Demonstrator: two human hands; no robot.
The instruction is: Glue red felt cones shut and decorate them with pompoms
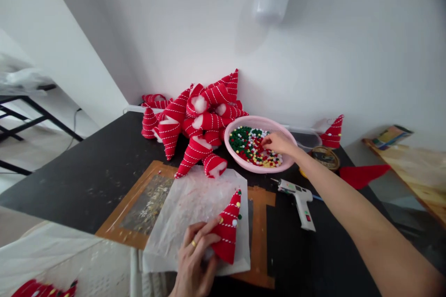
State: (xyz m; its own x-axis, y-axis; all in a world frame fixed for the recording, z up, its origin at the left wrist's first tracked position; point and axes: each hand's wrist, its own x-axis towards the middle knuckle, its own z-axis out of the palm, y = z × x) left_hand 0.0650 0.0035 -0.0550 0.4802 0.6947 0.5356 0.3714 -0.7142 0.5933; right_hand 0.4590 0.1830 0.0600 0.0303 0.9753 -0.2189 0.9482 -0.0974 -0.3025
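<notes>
My left hand (198, 253) grips the wide end of a red felt cone (228, 229) wound with white twisted cord. Several small pom-poms in green, white and yellow sit on that cone, which lies over a white paper sheet (198, 204). My right hand (278, 143) reaches into a pink basket (240, 162), fingers pinched together among many small pom-poms (249, 141) of green, red, white and yellow. Whether a pom-pom is between those fingertips is hidden. Below my right forearm a white glue gun (298, 199) lies on the black table.
A heap of stuffed red cones (209, 111) rises against the wall at the back. One decorated cone (332, 132) stands at the right, near a round tin (325, 158) and a flat red felt piece (364, 175). Brown tape (259, 222) edges the work area.
</notes>
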